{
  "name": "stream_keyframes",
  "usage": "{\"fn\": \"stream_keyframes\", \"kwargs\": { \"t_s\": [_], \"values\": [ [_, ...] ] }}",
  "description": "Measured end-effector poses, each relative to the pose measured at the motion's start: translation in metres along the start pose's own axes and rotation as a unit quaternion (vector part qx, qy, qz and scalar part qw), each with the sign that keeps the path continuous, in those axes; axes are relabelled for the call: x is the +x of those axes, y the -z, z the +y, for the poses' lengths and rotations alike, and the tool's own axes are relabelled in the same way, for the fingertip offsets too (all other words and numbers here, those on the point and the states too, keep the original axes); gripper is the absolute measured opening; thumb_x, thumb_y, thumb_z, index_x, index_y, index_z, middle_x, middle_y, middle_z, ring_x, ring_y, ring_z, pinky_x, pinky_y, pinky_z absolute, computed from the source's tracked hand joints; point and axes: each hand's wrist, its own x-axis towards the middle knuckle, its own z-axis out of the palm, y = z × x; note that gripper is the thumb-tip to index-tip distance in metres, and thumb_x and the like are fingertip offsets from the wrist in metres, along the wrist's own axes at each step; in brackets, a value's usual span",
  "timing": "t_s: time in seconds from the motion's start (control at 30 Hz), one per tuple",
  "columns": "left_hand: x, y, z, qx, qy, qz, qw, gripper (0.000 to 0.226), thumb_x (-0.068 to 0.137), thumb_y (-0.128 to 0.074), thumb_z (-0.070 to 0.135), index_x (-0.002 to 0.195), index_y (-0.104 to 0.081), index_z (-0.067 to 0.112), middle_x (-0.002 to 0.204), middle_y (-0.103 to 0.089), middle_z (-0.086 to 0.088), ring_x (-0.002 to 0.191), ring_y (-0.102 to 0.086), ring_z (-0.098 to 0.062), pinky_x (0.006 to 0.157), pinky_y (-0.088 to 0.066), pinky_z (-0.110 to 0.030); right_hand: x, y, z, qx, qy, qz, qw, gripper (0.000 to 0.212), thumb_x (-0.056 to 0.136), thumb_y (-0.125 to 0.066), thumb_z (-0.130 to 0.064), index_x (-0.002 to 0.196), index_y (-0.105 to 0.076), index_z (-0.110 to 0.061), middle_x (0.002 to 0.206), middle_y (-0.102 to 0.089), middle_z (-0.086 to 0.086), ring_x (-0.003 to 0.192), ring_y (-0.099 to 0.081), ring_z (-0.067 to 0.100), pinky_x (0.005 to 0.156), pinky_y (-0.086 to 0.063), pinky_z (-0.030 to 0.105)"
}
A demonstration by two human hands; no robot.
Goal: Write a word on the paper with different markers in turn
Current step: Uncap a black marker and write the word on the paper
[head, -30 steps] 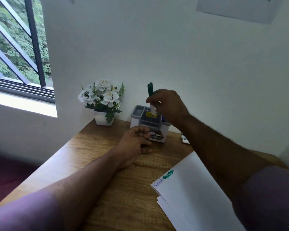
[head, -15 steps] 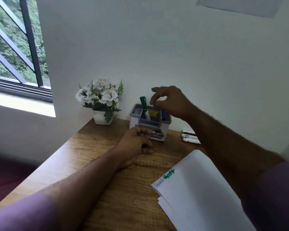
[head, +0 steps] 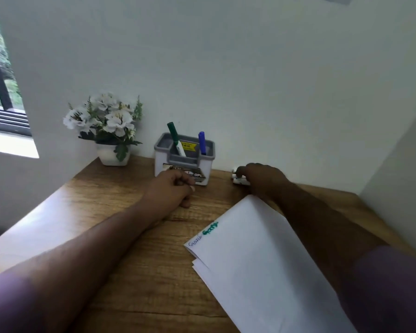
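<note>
A stack of white paper (head: 262, 260) lies at the right of the wooden table (head: 130, 248); a thin blue word and a thick green word (head: 210, 228) sit at its top corner. The grey-and-white marker holder (head: 159, 162) stands against the wall with a green-capped marker (head: 173, 135) and a blue marker (head: 202, 141) upright in it. My left hand (head: 171, 191) rests as a fist on the table just in front of the holder. My right hand (head: 264, 180) lies over white markers (head: 239, 180) on the table to the holder's right, fingertips touching them; any grip is hidden.
A white pot of white flowers (head: 111, 131) stands at the back left by the wall. A window (head: 0, 92) is at the far left. Walls close the table at the back and right.
My right hand dropped the green marker into the holder, then moved right and down onto the markers lying on the table. My left hand stayed put.
</note>
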Motion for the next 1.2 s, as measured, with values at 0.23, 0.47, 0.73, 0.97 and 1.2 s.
{"fn": "stream_keyframes", "kwargs": {
  "t_s": [0.23,0.47,0.73,0.97,1.2],
  "values": [
    [-0.002,0.000,-0.001,0.058,-0.038,-0.015,0.997,0.012,0.087,-0.062,0.008,0.093,-0.068,0.017,0.095,-0.067,-0.004,0.074,-0.068,-0.022,0.074,-0.060,-0.042,0.005,0.006,-0.015,-0.046,-0.013,0.010,0.999,0.013,0.088,-0.055,-0.026,0.099,-0.058,-0.019,0.103,-0.062,0.006,0.086,-0.059,0.025,0.069,-0.044,0.033],
    [-0.014,-0.007,0.021,-0.019,-0.190,-0.116,0.975,0.029,0.094,-0.051,0.033,0.122,-0.057,0.030,0.108,-0.061,0.006,0.090,-0.059,-0.005,0.075,-0.053,-0.024,-0.054,0.086,-0.059,0.532,0.063,0.286,0.794,0.014,0.078,-0.066,-0.006,0.087,-0.057,-0.011,0.076,-0.063,0.009,0.057,-0.063,0.024,0.050,-0.053,0.031],
    [-0.024,-0.011,0.018,0.102,-0.233,-0.138,0.957,0.014,0.095,-0.051,0.018,0.100,-0.059,0.028,0.086,-0.062,0.024,0.084,-0.058,0.009,0.073,-0.044,-0.010,-0.067,0.042,-0.082,0.656,0.034,0.097,0.748,0.018,0.079,-0.074,-0.019,0.086,-0.064,-0.006,0.064,-0.063,0.010,0.048,-0.054,0.011,0.042,-0.041,0.023],
    [-0.029,-0.011,0.027,0.164,-0.254,-0.168,0.938,0.017,0.092,-0.057,0.022,0.076,-0.062,0.025,0.066,-0.063,0.013,0.063,-0.059,0.004,0.057,-0.040,-0.008,-0.068,0.022,-0.078,0.708,0.053,0.073,0.700,0.019,0.089,-0.062,-0.018,0.084,-0.064,0.000,0.061,-0.061,0.015,0.048,-0.056,0.028,0.046,-0.050,0.031],
    [-0.012,0.014,0.021,0.227,-0.141,-0.074,0.961,0.058,0.062,-0.065,0.063,0.064,-0.060,0.005,0.051,-0.054,0.001,0.044,-0.047,-0.005,0.043,-0.037,-0.015,-0.066,0.025,-0.047,0.832,0.012,0.144,0.536,0.030,0.092,-0.054,-0.025,0.072,-0.066,-0.006,0.047,-0.058,0.002,0.032,-0.044,0.012,0.037,-0.034,0.017]
  ]
}}
